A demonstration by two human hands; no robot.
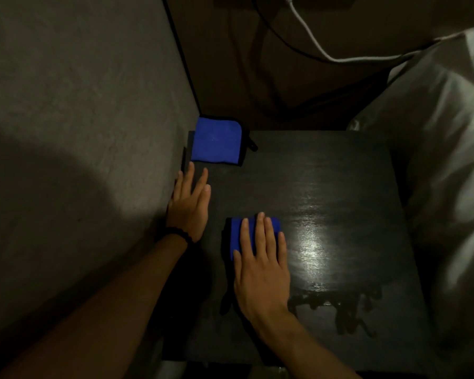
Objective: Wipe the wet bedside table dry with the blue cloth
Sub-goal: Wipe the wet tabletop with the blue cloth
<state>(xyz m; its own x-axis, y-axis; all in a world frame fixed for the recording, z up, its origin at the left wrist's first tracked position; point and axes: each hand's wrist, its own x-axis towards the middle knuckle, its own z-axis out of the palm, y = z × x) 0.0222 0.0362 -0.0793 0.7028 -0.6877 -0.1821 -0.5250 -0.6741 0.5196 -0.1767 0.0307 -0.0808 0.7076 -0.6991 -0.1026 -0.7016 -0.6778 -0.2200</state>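
The dark bedside table (340,187) fills the middle of the view, with a shiny wet sheen and a patch of pooled water (337,302) near its front right. My right hand (260,263) lies flat on a folded blue cloth (236,236), pressing it onto the table left of the pool. A second folded blue cloth with black edging (216,140) rests at the table's back left corner. My left hand (189,203) lies flat and empty on the table's left edge, just in front of that second cloth, fingers apart.
A grey wall (80,132) runs close along the table's left side. White bedding and a pillow (443,160) press against the right side. A white cable (326,53) and a black cable (274,31) hang behind the table.
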